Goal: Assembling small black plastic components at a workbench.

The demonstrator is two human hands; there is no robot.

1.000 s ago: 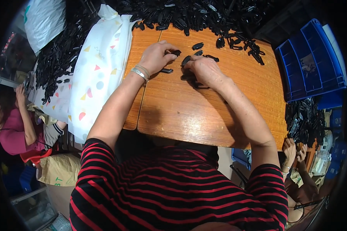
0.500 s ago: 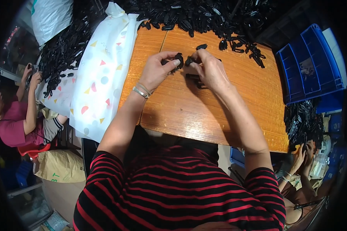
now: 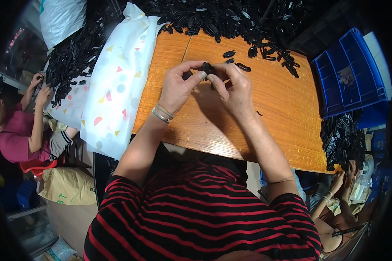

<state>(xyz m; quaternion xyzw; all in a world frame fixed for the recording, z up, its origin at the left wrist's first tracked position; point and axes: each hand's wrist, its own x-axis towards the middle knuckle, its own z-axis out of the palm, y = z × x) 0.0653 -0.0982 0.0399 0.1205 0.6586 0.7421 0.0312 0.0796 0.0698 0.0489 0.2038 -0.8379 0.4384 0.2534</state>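
Observation:
Between my two hands, above the wooden table (image 3: 204,117), is a small black plastic part (image 3: 207,68). My left hand (image 3: 177,89), with bracelets at the wrist, pinches it between thumb and fingers. Thumb and forefinger of my right hand (image 3: 237,89) meet at the same part from the other side, closed on it. Its exact kind is too small and dark to tell. Just beyond my right hand lie a few loose black parts (image 3: 229,54) on the tabletop.
A large heap of black parts (image 3: 213,19) covers the table's far side. White patterned sheeting (image 3: 111,95) lies along the left. A blue crate (image 3: 350,71) stands at the right, above another black pile (image 3: 344,139). Co-workers' hands work at far left and lower right.
My right hand has come left and closed with my left hand on the black part. Loose parts formerly behind or under the right hand now show beyond it.

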